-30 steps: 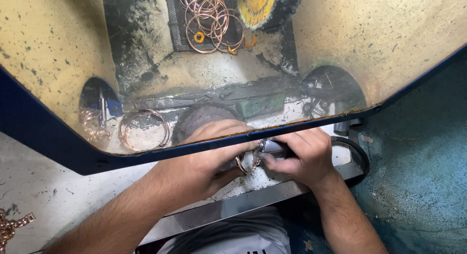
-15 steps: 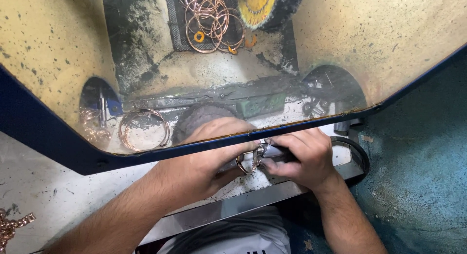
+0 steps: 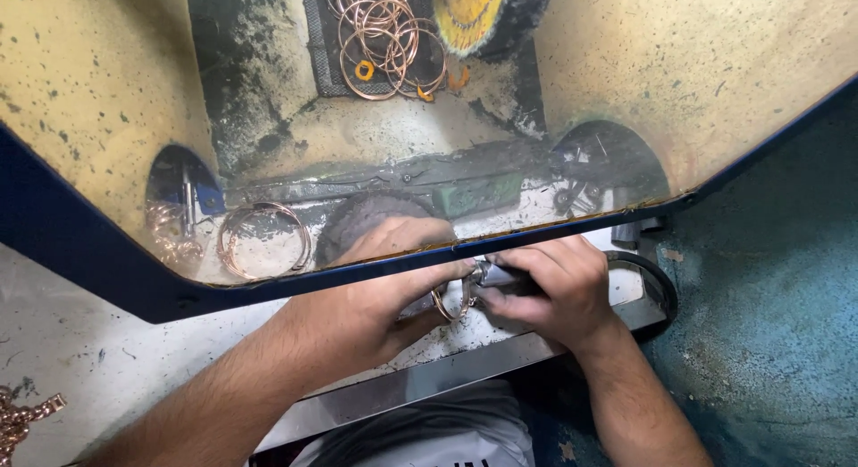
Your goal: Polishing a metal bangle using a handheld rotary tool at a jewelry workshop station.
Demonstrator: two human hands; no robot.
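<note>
Both hands meet just under the blue lower edge of the grimy transparent shield (image 3: 116,92); the left hand (image 3: 375,297) has its fingers folded in a tight grip around a small thin gold-coloured metal ring (image 3: 450,299), pinching it at the fingertips, while the right hand (image 3: 545,288) is curled closed around a short dark metal tool (image 3: 500,275) whose tip sits touching the ring — so the ring is held in the air between the two hands, just above the dusty white tabletop (image 3: 89,360) and its bright steel front edge (image 3: 429,382).

Against a second ago little has shifted; the hands have drawn a shade closer together and the ring stays pinched in the same place — the work looks like steady, fine handling rather than any new step begun.

Behind the shield a loose stack of larger copper-coloured wire hoops (image 3: 264,239) lies on the dusty floor of the booth, well apart from the hands; farther back a bundle of similar copper rings (image 3: 384,38) hangs beside a yellow cloth buffing wheel (image 3: 474,16). At the lower left corner a bit of gold chain (image 3: 22,418) lies on the tabletop; a dark round opening (image 3: 648,284) shows just beyond the right hand, partly hidden by it.
</note>
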